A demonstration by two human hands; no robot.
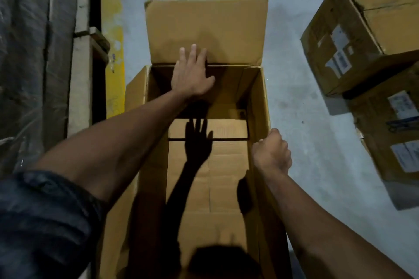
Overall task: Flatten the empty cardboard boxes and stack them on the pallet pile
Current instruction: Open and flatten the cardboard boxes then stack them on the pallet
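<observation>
Open box [204, 165]: one, upright on the floor [306, 108], far flap [205, 29] raised.
Left hand [191, 75]: fingers straight, flat on far flap's fold.
Right hand [272, 153]: curled over right wall's rim.
Closed boxes [367, 29]: two or three at right, cut off, labels unreadable.
Left edge: wrapped pile [34, 52], dim.

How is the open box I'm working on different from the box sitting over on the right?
The open cardboard box has its top flaps up and its inside shows; the box on the right has its top flaps closed. The left hand and right hand are on the open box; nobody touches the right box. The right box carries white labels; none show on the open box. Both are brown cardboard.
</observation>
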